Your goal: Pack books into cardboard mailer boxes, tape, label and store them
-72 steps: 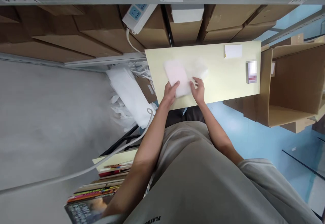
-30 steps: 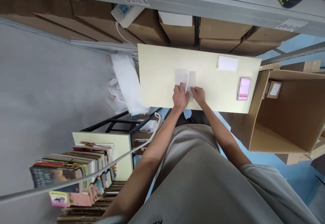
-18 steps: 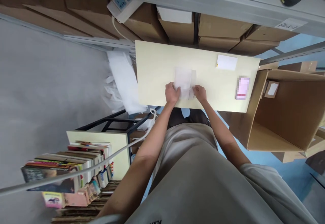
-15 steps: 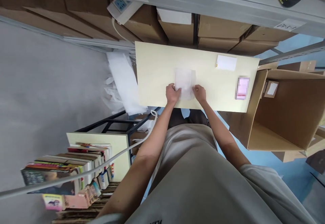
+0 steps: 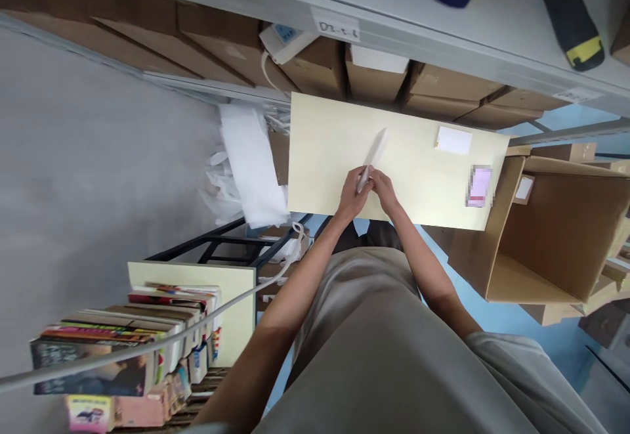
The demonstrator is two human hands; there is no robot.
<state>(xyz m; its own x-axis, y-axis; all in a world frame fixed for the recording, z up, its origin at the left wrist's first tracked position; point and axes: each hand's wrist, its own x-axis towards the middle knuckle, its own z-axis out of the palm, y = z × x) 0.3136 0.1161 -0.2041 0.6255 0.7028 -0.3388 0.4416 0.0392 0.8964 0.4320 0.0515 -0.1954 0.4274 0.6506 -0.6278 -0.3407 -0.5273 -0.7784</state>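
Observation:
A flat white packet (image 5: 377, 148), wrapped in what looks like thin translucent sheet, stands edge-on above the pale yellow tabletop (image 5: 319, 151). My left hand (image 5: 354, 192) is closed around its near end. My right hand (image 5: 383, 190) grips the same end from the other side, its fingers meeting those of the left. What lies inside the wrap cannot be made out. Farther right on the table are a white card-like pad (image 5: 453, 140) and a blurred-out pink rectangular item (image 5: 479, 186).
A stack of white foam sheets (image 5: 251, 165) adjoins the table's left edge. A large open cardboard box (image 5: 551, 230) stands at the right. Books (image 5: 118, 348) fill a lower-left stand, with a grey cable (image 5: 197, 322) crossing before them. A shelf beam (image 5: 433, 40) spans the top.
The packet lay flat on the table between my hands; now it is tipped up on edge, and both hands have come together at its near end. The view has shifted slightly.

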